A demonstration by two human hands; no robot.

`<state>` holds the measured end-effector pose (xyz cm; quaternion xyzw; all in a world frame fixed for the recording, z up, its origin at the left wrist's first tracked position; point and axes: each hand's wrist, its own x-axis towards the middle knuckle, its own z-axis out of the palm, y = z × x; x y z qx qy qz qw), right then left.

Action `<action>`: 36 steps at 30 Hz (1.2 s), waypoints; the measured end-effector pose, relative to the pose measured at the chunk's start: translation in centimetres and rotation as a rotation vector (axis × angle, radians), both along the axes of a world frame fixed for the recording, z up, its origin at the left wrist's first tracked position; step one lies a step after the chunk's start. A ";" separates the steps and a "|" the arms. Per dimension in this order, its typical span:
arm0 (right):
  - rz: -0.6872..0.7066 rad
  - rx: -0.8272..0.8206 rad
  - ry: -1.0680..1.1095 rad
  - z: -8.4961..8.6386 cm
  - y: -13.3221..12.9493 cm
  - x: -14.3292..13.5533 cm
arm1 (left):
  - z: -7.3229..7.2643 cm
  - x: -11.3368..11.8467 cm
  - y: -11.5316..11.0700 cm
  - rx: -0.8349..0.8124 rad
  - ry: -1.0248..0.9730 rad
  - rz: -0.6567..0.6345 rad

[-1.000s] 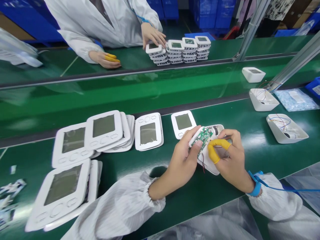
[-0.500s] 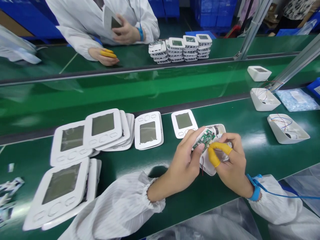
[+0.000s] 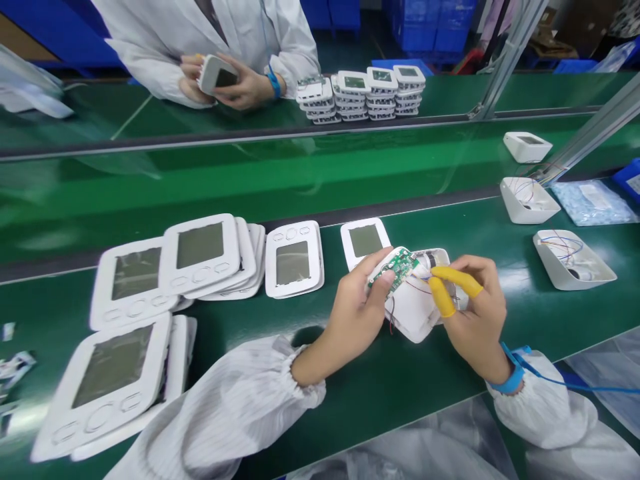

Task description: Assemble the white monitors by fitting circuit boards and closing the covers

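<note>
My left hand (image 3: 361, 300) grips a green circuit board (image 3: 397, 272) with a white backing, thumb on its face. Beneath and beside it lies a white housing (image 3: 414, 313) with thin wires and a dark round part in it. My right hand (image 3: 473, 307), with yellow covers on two fingers, pinches near a white connector and wires at the board's right edge; what lies between the fingertips is too small to make out. Just behind my left hand a white panel with a grey screen (image 3: 364, 241) lies on the green table (image 3: 280, 333).
White screen panels (image 3: 200, 287) lie in overlapping piles at left. Open white housings with wires (image 3: 575, 263) stand at right, near a bubble-wrap bag (image 3: 595, 202) and a metal post (image 3: 583, 143). Across the green belt, a person holds a white device (image 3: 217, 75) beside stacked units (image 3: 353, 100).
My right hand has moved slightly right, away from the board, and its fingers have lifted off it. The board has shifted left. The person opposite has brought both hands together on a device.
</note>
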<state>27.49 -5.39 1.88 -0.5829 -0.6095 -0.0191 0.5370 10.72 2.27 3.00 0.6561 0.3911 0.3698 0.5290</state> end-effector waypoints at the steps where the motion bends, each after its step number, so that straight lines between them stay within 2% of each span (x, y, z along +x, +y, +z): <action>1: -0.009 -0.015 -0.008 -0.1 0.0 0.2 | -0.1 0.0 0.0 0.003 -0.005 0.009; 7: 0.049 -0.123 -0.079 -0.9 0.4 0.4 | -0.1 0.0 -0.3 -0.022 -0.021 -0.017; 13: 0.040 -0.088 -0.121 -0.9 0.1 0.3 | -0.1 0.2 -0.7 -0.032 -0.030 0.012; 18: 0.021 -0.093 -0.183 -1.0 0.0 0.1 | 0.1 0.1 -0.9 0.004 -0.067 -0.020; 23: 0.050 -0.114 -0.072 -1.1 -0.2 -0.6 | 0.0 0.0 -1.6 0.089 -0.051 -0.021; 31: 0.023 -0.167 -0.001 -1.6 -0.7 -1.6 | -1.4 0.2 -2.9 0.203 -0.033 0.025; 36: 0.047 -0.153 0.010 -1.7 -0.2 -1.1 | -0.6 -0.1 -1.8 0.199 -0.020 -0.015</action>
